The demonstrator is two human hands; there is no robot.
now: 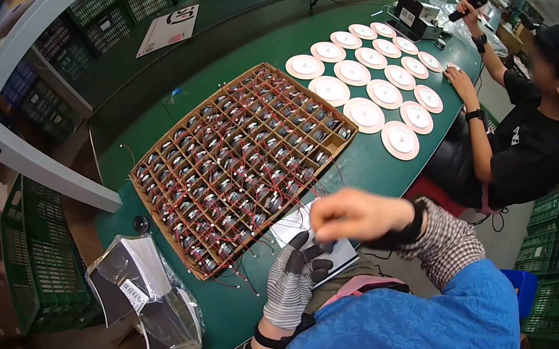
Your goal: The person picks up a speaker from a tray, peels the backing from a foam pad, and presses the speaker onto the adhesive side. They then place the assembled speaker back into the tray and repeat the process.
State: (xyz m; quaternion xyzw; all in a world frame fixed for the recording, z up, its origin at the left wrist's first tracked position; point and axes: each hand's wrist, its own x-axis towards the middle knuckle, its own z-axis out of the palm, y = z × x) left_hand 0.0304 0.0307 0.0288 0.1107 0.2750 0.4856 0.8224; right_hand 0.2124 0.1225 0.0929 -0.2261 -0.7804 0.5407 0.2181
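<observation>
Here, round dark parts (273, 203) with red wires are held in the compartments of a divided cardboard tray (340, 145). Just off the tray's near edge, white sheets (341, 258) are overhung by both hands. The left hand (289, 280), covered by a striped, dark-tipped glove, is half curled; whether anything is gripped by it cannot be told. The bare right hand (361, 214) is blurred, its fingers bunched over a small dark thing (328, 245) nearer than the tray; whether that is pinched cannot be told either.

Left of the tray, a plastic-wrapped bundle (156, 265) is marked by a white barcode label (134, 296), its print too small to be read. Right of the tray, pale pink-rimmed discs (384, 92) are laid in rows, each centre finely printed. Beyond them, a white label is borne by a black box (427, 24), and a black tool (468, 7) is held up by a co-worker (534, 136).
</observation>
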